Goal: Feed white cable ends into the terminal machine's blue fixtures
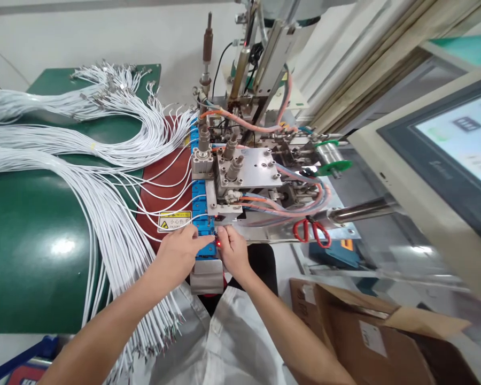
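Note:
At the near end of a row of blue clamp blocks [199, 207], my left hand [179, 250] is closed over a white cable [149, 233], its index finger stretched toward the right. My right hand [233, 250] faces it across the blocks, thumb and fingers pinched together. The fingertips hide whatever small piece is in that pinch. A red light glows between the two hands, by the right thumb. Several other white cables run from the left into the blue blocks farther back.
Bundles of white cables [60, 140] lie across the green table [28, 235]. Behind my hands stands a machine with a metal plate [252, 170], hoses and a wire spool [329, 159]. Red-handled scissors [311, 233], a screen [463, 136] and an open cardboard box [369, 326] are at the right.

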Tool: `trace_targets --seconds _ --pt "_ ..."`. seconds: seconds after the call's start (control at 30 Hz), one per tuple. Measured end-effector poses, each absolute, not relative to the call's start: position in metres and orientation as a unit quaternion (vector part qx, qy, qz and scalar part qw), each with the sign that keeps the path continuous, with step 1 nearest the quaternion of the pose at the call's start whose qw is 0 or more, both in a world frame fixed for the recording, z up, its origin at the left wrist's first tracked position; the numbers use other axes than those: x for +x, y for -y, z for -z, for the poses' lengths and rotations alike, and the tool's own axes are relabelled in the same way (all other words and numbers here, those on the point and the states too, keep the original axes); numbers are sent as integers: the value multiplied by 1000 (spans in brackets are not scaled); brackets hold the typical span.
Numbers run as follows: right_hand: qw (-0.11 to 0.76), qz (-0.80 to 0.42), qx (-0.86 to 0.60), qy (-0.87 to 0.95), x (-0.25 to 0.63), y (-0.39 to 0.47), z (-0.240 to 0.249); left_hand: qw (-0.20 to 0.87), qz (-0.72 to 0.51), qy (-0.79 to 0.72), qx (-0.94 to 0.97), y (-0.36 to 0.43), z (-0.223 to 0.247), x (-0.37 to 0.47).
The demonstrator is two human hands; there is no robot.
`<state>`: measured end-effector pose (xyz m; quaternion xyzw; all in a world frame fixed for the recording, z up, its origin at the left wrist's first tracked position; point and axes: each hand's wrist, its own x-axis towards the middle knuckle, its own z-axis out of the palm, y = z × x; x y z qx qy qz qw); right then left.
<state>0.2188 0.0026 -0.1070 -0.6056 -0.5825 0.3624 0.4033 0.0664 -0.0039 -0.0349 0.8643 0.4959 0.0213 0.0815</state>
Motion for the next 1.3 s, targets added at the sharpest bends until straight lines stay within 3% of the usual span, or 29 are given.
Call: trace_targets --seconds 0.3,0.5,0.67,0.8,1.07,1.3 --pt "409 -354 -599 590 223 -6 105 110 -83 -462 876 2 42 65" --pt "480 -381 -600 514 237 -5 90 78 -83 -447 887 11 19 54" --pt "501 -410 -584 490 252 4 83 197 67 -366 907 42 -4 41" --pt "490 -415 -592 487 259 10 84 179 140 -365 903 54 -3 36" --pt "479 -426 -529 556 249 29 72 222 -116 -425 870 21 6 61" --pt "470 -387 -468 641 240 38 60 297 -155 -436 835 21 18 61"
